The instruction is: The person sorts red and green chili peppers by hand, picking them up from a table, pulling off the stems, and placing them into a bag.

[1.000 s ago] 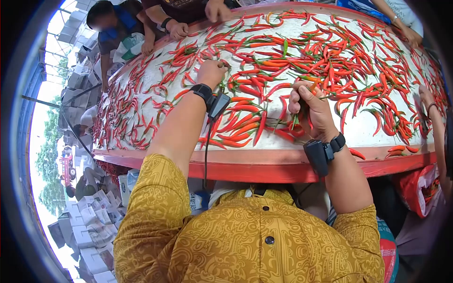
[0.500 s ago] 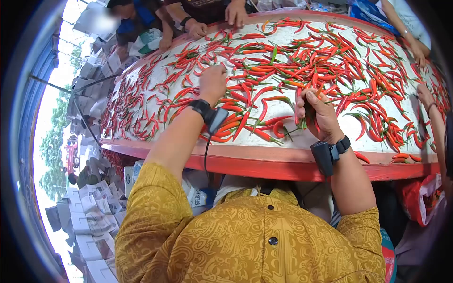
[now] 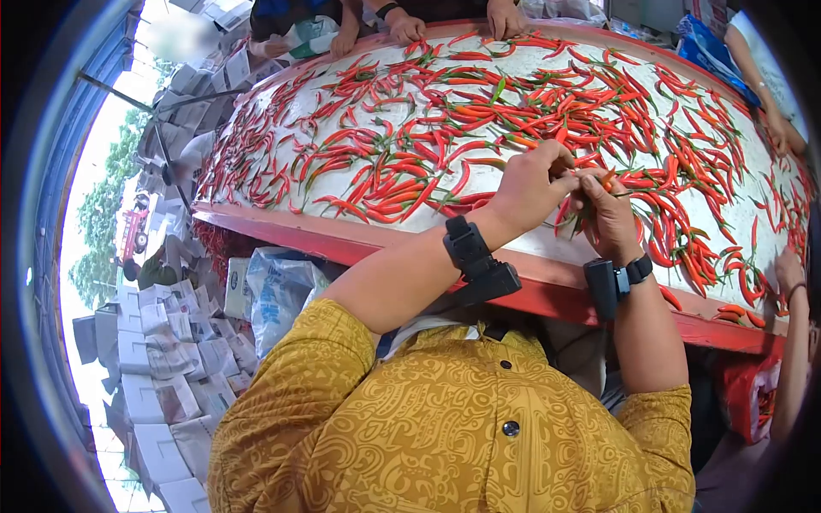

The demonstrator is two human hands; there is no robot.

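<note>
My left hand (image 3: 532, 190) is closed, its fingertips meeting the fingers of my right hand above the near part of the table. Whatever those left fingertips pinch is hidden. My right hand (image 3: 609, 224) is curled around several red chili peppers (image 3: 563, 215), which hang below its fingers. An orange-red chili pepper (image 3: 607, 179) shows at its fingertips. Loose red chili peppers (image 3: 398, 190) with green stems lie under and around both hands on the white tabletop (image 3: 487, 177). Each wrist wears a black strapped device.
The table has a raised red rim (image 3: 547, 286). Across it are other people's hands (image 3: 506, 19), and at the right another person's hand (image 3: 788, 269) reaches over the edge. A plastic bag (image 3: 282, 291) stands below on the left, beside stacked white boxes (image 3: 158, 402).
My left hand has moved right, from over the chili peppers to meet my right hand. My right hand still holds its chili peppers. The view has shifted slightly.
</note>
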